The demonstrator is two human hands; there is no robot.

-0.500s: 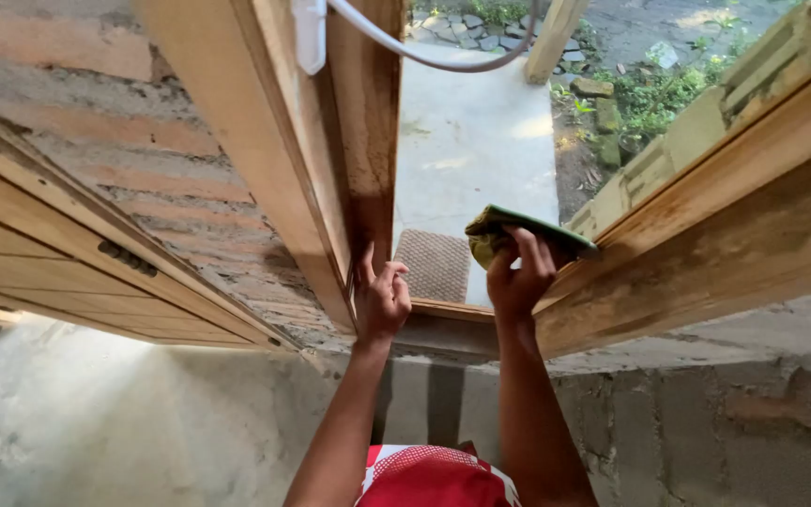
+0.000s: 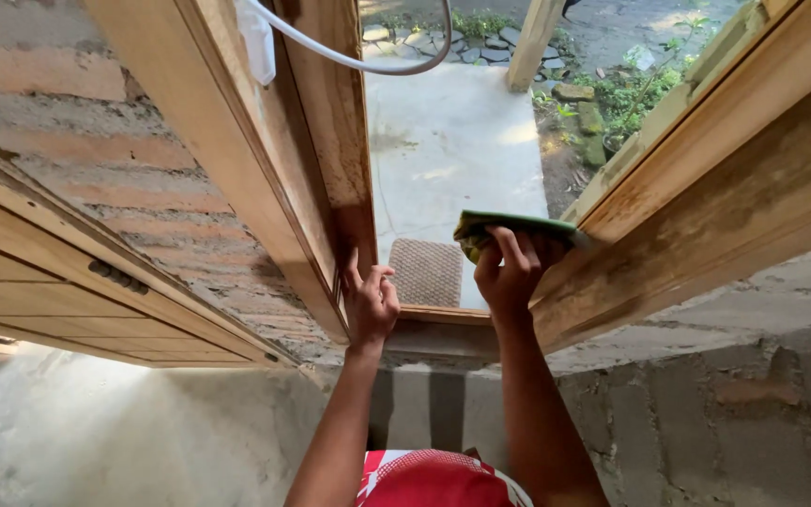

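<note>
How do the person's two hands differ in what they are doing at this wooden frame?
The right hand grips a green sanding pad and presses it against the frame's right timber; the left hand holds nothing. The left hand rests open on the left upright, fingers spread, while the right hand's fingers curl around the pad. Both are raised at the frame's lower corner.

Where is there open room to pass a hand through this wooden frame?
The widest gap lies above both hands, between the left upright and the right frame member, open to the concrete outside. It narrows at the bottom corner, where the left hand and the right hand holding the green sponge crowd it.
</note>
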